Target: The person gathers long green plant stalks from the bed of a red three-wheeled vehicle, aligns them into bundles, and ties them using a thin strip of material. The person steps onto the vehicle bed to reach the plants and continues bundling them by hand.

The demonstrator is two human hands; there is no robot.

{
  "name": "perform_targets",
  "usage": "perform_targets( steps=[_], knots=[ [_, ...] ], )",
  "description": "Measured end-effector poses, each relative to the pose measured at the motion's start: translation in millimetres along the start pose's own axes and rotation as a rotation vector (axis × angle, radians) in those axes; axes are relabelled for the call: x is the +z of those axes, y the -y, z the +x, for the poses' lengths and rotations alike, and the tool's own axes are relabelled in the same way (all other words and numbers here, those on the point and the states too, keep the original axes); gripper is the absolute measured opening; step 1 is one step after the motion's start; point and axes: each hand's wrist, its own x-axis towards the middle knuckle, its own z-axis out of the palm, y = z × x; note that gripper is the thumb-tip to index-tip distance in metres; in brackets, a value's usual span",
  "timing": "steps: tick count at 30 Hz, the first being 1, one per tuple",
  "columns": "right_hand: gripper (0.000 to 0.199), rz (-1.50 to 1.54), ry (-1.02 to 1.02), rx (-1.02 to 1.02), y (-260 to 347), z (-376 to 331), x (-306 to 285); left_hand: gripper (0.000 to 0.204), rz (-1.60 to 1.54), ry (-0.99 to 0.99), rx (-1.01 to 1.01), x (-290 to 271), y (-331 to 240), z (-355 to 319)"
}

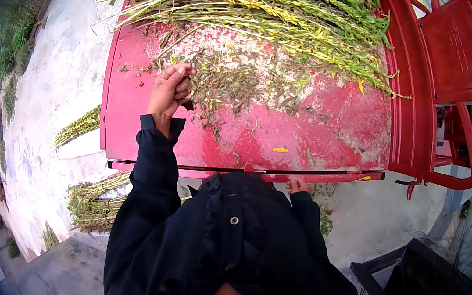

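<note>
Stalk pile (258, 9) lies crosswise on the far part of the cart bed (164, 130), loose plant litter (222, 80) on the bed just before it, one leaf (279, 149) nearer the front edge. Left hand (172, 85) is over the bed's left part, beside the litter's left end; right hand (298, 186) is at the near edge, right of middle. Metal frame (407, 82) stands along the right side; two stalk bundles (94, 205) lie left of the bed, one nearer the person.

Dark jacket (261, 244), ruffled trim (211, 230), round button (234, 221)
</note>
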Motion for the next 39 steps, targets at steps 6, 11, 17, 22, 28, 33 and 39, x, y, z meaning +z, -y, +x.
perform_targets(
  steps=[6, 11, 17, 22, 28, 33, 39],
  knots=[
    [0.062, 0.411, 1.059, 0.35, 213, 48, 166, 0.017, -0.14, 0.125, -0.061, 51, 19, -32],
    [0.053, 0.643, 0.935, 0.336, 247, 103, 217, 0.019, -0.007, -0.074, -0.095, 59, 65, -84],
    [0.017, 0.448, 0.601, 0.41, 258, 175, 251, 0.019, 0.156, -0.698, -0.051, -13, 175, -131],
    [0.023, -0.072, 0.586, 0.254, 267, 228, 272, 0.02, 0.286, -0.438, -0.221, -42, 249, -110],
    [0.017, -0.247, 0.23, 0.215, 278, 269, 304, 0.025, 0.346, -0.387, -0.431, -68, 316, -95],
    [0.015, -0.436, 0.151, 0.151, 278, 287, 341, 0.022, 0.353, -0.262, -0.518, -112, 342, -86],
    [0.033, -0.346, 0.195, 0.171, 272, 320, 345, 0.031, 0.772, -0.115, -0.752, -128, 312, -58]
  ],
)
